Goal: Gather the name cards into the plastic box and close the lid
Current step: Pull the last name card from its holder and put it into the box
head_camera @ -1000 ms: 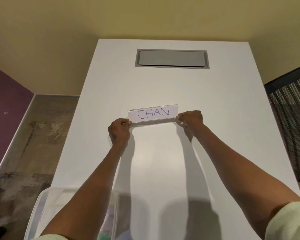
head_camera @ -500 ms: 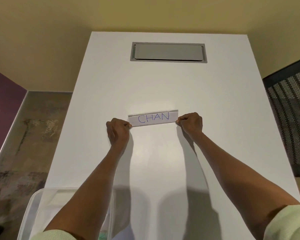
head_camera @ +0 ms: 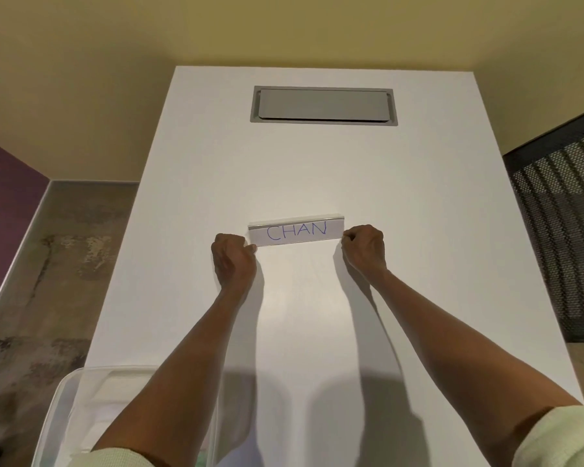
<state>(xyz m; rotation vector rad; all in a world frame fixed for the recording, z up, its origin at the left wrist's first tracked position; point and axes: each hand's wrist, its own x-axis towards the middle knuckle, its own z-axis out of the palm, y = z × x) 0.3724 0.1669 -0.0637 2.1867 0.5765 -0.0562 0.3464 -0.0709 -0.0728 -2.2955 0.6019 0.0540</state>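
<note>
A clear acrylic name card (head_camera: 296,230) with "CHAN" written in blue sits on the white table (head_camera: 418,264), near its middle. My left hand (head_camera: 233,261) pinches the card's left end with curled fingers. At the card's right end, my right hand (head_camera: 363,246) grips with fingers curled under. The clear plastic box (head_camera: 81,416) stands at the near left corner of the table, partly hidden behind my left forearm. Its contents are hard to make out.
A grey metal cable flap (head_camera: 323,104) is set into the table's far end. A black mesh chair back (head_camera: 563,230) stands off the table's right side. Bare concrete floor (head_camera: 48,264) lies to the left, below a yellow wall.
The card has tipped from leaning upright to lying lower, its top edge now showing. Both hands stay at its ends. My head has shifted, so the table sits slightly lower in view.
</note>
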